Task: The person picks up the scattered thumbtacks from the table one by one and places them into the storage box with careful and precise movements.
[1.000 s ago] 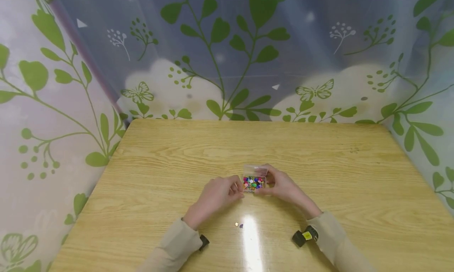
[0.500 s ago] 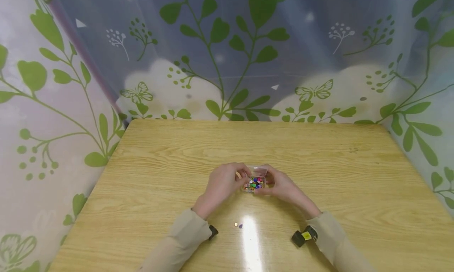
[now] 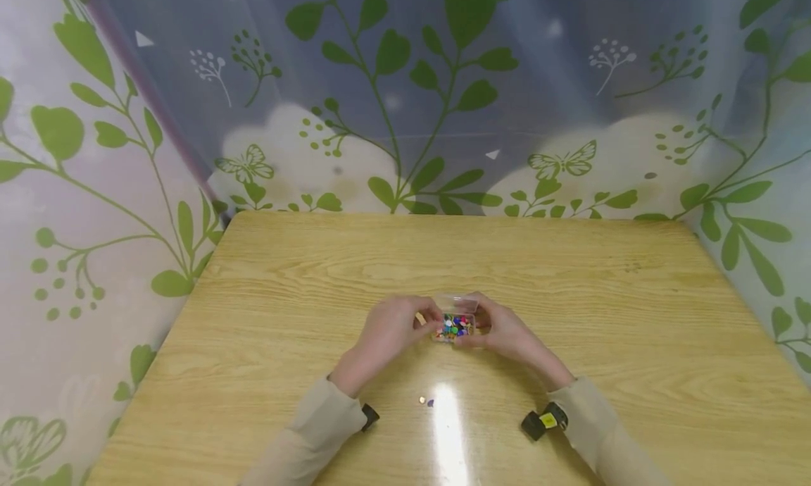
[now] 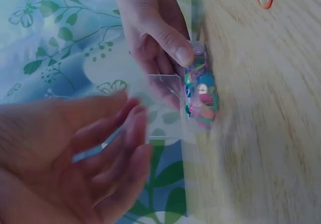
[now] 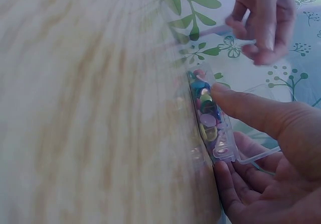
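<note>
A small clear plastic box [image 3: 455, 331] full of colourful thumbtacks [image 5: 207, 118] stands on the table with its hinged lid [image 3: 459, 303] raised at the back. My right hand [image 3: 507, 332] holds the box from the right, its thumb on the front wall and the fingers behind and beneath the lid side. Just off the box's left end is my left hand [image 3: 394, 324], fingers loosely bent. In the left wrist view its blurred fingertips [image 4: 138, 116] show nothing between them.
Two loose thumbtacks lie on the wooden table [image 3: 304, 275] in front of the box: a gold-coloured one [image 3: 422, 400] and a purple one [image 3: 431, 403]. A bright light reflection [image 3: 448, 430] crosses the table beside them. A leaf-patterned curtain [image 3: 405, 120] stands behind the table.
My left hand went from the box's left side in over the thumbtacks, then drew back left. My right hand and the box have stayed in place.
</note>
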`<state>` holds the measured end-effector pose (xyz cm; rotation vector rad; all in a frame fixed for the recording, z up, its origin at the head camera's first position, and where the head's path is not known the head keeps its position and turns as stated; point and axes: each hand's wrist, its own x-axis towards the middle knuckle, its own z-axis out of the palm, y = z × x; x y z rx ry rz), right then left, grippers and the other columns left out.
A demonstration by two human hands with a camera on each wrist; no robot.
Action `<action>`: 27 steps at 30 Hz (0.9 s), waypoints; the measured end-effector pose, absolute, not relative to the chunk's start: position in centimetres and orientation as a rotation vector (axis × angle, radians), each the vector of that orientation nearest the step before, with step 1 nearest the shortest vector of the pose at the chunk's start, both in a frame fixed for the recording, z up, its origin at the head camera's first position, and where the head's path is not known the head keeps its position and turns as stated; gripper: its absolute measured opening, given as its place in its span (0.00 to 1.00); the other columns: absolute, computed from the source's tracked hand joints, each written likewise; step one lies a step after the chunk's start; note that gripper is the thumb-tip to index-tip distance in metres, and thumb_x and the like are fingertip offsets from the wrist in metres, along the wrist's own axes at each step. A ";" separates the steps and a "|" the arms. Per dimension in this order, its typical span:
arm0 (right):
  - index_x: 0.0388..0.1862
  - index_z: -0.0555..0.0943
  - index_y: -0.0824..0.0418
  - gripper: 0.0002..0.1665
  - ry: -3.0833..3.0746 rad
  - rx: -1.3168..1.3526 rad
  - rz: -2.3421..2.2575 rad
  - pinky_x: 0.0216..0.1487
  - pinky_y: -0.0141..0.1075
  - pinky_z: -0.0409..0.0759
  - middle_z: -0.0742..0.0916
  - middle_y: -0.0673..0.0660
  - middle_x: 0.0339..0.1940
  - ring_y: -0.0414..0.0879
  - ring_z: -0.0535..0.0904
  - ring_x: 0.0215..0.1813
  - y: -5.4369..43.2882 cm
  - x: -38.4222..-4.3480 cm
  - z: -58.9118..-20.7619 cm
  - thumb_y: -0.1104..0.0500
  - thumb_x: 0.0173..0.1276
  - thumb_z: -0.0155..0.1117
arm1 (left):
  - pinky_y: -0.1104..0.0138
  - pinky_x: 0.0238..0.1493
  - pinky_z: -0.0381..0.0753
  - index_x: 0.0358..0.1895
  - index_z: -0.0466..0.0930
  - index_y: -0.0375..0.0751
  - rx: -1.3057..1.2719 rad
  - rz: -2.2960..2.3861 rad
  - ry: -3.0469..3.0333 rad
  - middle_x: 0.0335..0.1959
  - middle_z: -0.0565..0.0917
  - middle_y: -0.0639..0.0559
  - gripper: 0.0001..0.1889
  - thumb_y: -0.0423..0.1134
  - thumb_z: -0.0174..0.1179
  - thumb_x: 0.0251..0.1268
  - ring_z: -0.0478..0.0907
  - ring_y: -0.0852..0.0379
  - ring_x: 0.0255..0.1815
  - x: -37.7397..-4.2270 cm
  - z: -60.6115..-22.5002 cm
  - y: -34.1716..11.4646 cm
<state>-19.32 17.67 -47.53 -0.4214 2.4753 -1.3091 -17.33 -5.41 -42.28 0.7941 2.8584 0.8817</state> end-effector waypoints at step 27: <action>0.69 0.73 0.53 0.41 2.479 -0.406 -1.313 0.54 0.47 0.82 0.83 0.57 0.58 0.54 0.81 0.56 17.7 -19.2 -47.5 0.54 0.57 0.81 | 0.76 0.33 0.77 0.31 0.83 0.51 0.916 0.780 2.445 0.24 0.81 0.66 0.07 0.40 0.72 0.61 0.76 0.72 0.25 -14.3 -44.3 -6.1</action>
